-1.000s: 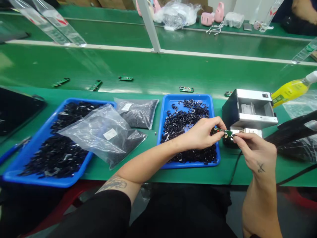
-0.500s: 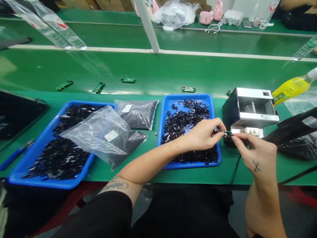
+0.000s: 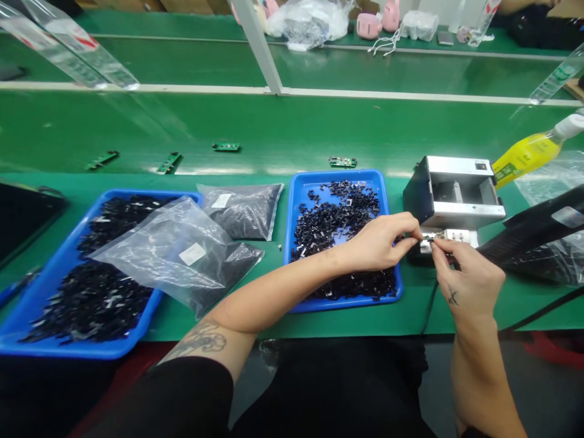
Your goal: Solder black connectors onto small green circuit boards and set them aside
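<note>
My left hand (image 3: pixel 381 240) and my right hand (image 3: pixel 465 274) meet fingertip to fingertip at the front of a small silver machine (image 3: pixel 456 194). Both pinch a small circuit board (image 3: pixel 427 238), now mostly hidden by the fingers, held at the machine's lower metal ledge. My left forearm lies across a blue tray (image 3: pixel 301 182) holding many small black plastic parts.
A second blue tray (image 3: pixel 27 347) of black parts sits at left under a clear bag (image 3: pixel 182 249); another bag (image 3: pixel 241 210) lies behind. Loose green boards (image 3: pixel 343 162) lie on the belt. A yellow bottle (image 3: pixel 524 155) and a black tray (image 3: pixel 533 234) are at right.
Both hands have carried the small board up and right, from in front of the machine to its lower ledge. The view has shifted slightly.
</note>
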The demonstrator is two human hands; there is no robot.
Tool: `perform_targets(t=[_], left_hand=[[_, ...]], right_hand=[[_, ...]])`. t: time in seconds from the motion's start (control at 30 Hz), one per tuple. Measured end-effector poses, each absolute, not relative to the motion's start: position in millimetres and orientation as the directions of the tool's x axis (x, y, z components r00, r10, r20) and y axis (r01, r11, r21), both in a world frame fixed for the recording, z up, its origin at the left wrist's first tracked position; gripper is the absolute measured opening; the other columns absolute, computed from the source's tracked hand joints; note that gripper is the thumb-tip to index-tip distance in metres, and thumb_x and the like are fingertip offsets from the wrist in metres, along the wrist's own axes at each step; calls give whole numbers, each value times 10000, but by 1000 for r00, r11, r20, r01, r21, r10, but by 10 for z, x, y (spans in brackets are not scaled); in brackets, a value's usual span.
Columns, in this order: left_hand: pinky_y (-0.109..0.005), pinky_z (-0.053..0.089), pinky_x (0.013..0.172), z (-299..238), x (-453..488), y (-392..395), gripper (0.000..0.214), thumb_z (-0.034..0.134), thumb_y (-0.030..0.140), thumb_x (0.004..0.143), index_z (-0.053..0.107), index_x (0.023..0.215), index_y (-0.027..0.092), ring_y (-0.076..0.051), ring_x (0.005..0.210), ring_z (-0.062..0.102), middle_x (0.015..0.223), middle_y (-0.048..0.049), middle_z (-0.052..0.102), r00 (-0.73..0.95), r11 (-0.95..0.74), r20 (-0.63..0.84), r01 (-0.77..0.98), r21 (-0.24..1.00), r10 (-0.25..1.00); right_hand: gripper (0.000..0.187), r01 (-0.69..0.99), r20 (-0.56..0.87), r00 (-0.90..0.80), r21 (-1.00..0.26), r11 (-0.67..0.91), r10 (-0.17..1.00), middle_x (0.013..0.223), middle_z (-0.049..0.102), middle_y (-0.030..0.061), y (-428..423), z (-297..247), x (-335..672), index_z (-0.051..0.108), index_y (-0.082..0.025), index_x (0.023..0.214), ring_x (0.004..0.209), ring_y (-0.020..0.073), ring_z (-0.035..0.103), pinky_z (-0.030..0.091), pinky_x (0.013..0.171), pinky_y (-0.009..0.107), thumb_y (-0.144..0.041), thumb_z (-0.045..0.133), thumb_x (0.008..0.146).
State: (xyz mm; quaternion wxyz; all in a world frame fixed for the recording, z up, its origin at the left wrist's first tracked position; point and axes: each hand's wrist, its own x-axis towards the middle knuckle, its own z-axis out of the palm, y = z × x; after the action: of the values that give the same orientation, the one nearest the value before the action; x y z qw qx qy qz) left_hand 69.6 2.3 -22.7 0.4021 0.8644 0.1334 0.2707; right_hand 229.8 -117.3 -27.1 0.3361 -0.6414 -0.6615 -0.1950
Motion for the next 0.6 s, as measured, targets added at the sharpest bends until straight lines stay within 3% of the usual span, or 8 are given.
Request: perform_targets(t=[0.17, 0.37, 0.5, 0.6], left_hand=[[-269, 515, 860, -323, 725, 45, 157, 501, 110, 951, 655, 947, 139, -147, 928, 636, 1050, -78, 658, 839, -715, 396, -14, 699, 372], [-321, 532, 827, -385, 628, 2, 251, 471, 88, 945, 677, 1062, 171, -196, 946, 575, 1223, -71, 658, 895, -934, 382, 94, 344, 231], [-299, 546, 800, -384, 597, -1, 354, 434, 19, 909, 652, 1140, 177, -194, 970, 537, 1294, -67, 632, 926, -968, 330, 115, 222, 185], [-292, 550, 816, -389, 591, 9, 374, 418, -2, 906, 642, 1153, 169, -189, 989, 528, 1307, -65, 630, 928, -975, 333, 105, 194, 166]], right_hand=[[26, 995, 681, -15, -61, 77, 732, 842, 668, 1, -1201, -316, 2320, 677, -139, 860, 779, 119, 612, 479, 753, 238, -136, 688, 837], [65, 998, 650, -10, -43, 51, 759, 858, 641, 16, -1235, -315, 2279, 714, -147, 913, 769, 93, 602, 455, 681, 221, -162, 675, 863], [145, 993, 620, -44, -59, 103, 784, 907, 665, 19, -1286, -231, 2267, 714, -153, 1002, 800, 89, 635, 488, 715, 211, -142, 668, 864], [227, 989, 773, 58, -129, 67, 631, 902, 674, 45, -1386, -126, 2341, 726, -173, 1040, 847, 129, 648, 525, 785, 250, -110, 674, 829]])
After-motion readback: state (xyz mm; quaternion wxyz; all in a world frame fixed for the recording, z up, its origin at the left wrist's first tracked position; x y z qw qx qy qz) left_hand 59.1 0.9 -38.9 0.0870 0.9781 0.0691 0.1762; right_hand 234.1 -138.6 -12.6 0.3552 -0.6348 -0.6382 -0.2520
